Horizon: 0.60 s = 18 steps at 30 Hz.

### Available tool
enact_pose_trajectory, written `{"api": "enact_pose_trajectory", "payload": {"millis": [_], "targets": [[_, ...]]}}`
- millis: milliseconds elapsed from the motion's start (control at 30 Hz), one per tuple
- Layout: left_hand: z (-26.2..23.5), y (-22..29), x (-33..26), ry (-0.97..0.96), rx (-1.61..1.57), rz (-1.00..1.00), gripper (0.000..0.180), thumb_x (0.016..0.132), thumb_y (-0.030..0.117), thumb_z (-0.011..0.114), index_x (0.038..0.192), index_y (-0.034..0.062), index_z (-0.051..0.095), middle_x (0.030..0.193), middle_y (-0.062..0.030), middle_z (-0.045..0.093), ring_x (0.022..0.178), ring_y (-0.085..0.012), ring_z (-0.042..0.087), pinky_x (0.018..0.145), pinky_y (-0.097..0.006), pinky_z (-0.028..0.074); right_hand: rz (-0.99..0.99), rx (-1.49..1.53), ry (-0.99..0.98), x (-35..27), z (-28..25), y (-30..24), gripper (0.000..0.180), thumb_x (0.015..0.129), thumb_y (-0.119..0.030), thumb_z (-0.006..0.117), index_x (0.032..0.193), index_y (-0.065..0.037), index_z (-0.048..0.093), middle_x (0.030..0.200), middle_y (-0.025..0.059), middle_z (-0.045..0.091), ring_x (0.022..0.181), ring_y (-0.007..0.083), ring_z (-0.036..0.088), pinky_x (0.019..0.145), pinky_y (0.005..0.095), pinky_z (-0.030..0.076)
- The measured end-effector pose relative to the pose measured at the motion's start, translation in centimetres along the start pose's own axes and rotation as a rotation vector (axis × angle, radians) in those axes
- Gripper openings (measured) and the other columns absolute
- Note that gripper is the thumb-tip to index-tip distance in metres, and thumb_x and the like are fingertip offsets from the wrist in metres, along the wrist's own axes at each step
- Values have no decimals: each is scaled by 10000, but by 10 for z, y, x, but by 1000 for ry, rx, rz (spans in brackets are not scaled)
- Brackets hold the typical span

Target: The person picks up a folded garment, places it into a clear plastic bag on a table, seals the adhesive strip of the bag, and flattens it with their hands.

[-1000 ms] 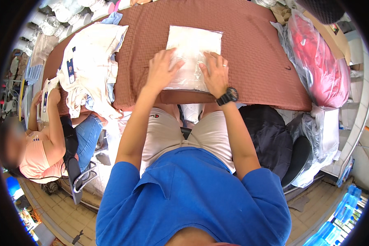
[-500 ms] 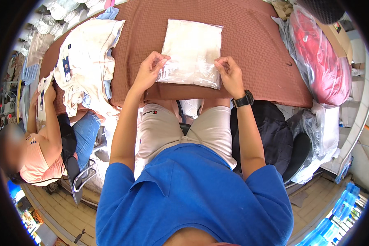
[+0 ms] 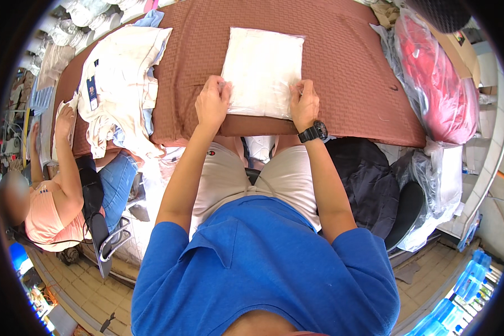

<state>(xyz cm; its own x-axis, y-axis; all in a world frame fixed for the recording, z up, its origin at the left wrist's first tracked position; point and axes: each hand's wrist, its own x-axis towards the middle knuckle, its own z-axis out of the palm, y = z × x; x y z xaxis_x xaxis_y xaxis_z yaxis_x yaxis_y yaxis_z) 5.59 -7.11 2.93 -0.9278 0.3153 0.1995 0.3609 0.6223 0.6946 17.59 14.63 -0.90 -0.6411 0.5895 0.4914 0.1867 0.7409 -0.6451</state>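
A folded cream garment in a clear plastic bag (image 3: 266, 67) lies flat on the brown-covered table in front of me, close to its near edge. My left hand (image 3: 213, 102) is closed at the bag's lower left edge, thumb and fingers pinching the plastic. Opposite it, my right hand (image 3: 304, 106), below a black wristwatch (image 3: 313, 132), is curled round the lower right edge. The bag's near end looks smooth, and its flap is tucked out of sight.
Cream garments with dark tags (image 3: 120, 78) are piled on the table's left part. At the far left sits a co-worker (image 3: 59, 201), handling a cream piece. A clear plastic sack of red goods (image 3: 437, 84) stands at the right edge, near a black bag (image 3: 364, 179).
Both hands have moved inward along the bag's near sides, and the loose plastic at its near end no longer shows. The co-worker's hands have shifted.
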Motion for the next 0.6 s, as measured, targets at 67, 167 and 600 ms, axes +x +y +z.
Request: {"api": "enact_pose_trajectory", "payload": {"millis": [67,167,600], "targets": [[3,2,-2,100,87,38,216,943,225,710,1046,41,662,987,-152,683,944,-342,674,795,-464,523,41,-28,-1,-1,2,-3,259,945,-144,719,1115,-25,565,877,217,694,770,380,697,678,485,534],[11,4,-2,331,199,330,211,926,181,713,1095,65,663,1069,-127,643,1009,-312,637,815,-444,516,96,-53,-16,-1,2,-9,326,938,-159,727,1179,-39,544,878,210,699,784,383,700,688,492,535],[40,13,-8,-206,327,686,500,1061,388,468,1509,175,530,1687,-32,310,1577,-408,162,1203,-709,144,-73,-293,146,18,-8,-57,373,931,-125,695,1288,-77,597,1241,122,652,1138,340,610,896,536,466]]}}
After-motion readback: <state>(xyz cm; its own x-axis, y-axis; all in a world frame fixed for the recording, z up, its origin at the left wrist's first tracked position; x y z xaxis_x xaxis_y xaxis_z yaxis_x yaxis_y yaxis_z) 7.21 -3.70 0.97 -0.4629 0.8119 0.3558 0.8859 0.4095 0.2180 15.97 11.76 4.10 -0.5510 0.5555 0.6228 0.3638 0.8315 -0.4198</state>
